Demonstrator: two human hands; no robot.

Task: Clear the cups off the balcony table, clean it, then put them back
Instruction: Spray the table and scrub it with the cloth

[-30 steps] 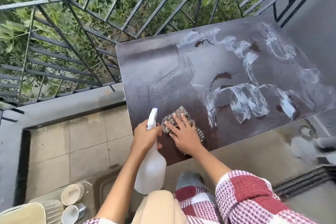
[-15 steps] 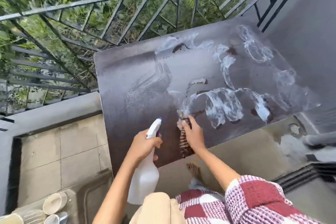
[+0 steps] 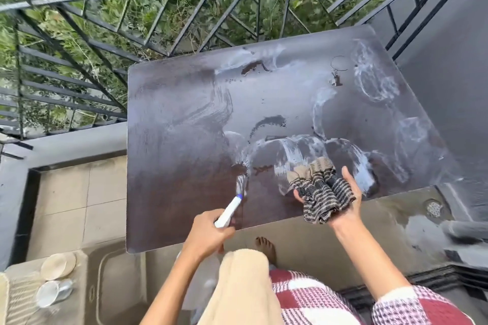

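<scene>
The dark brown balcony table [image 3: 184, 140] is streaked with white foam rings and wet smears. My left hand [image 3: 208, 232] grips a white spray bottle [image 3: 227, 212] over the table's near edge, its blue-tipped nozzle pointing at the top. My right hand [image 3: 343, 200] is turned palm up just above the table's near right part, and holds a bunched striped brown cloth [image 3: 319, 192]. Two cups [image 3: 56, 266] [image 3: 51, 293] lie on a beige surface at the lower left. No cups stand on the table.
A black metal railing [image 3: 158, 0] runs behind and to the left of the table, with green plants beyond. A grey wall [image 3: 449, 60] stands at the right. Tiled floor [image 3: 66, 206] lies left of the table. A floor drain [image 3: 433, 208] sits at the right. A bare foot [image 3: 265, 245] shows below the table.
My right hand has lifted the cloth off the table, moved right and turned palm up. The spray bottle has tilted so its nozzle points at the tabletop. The view has shifted right.
</scene>
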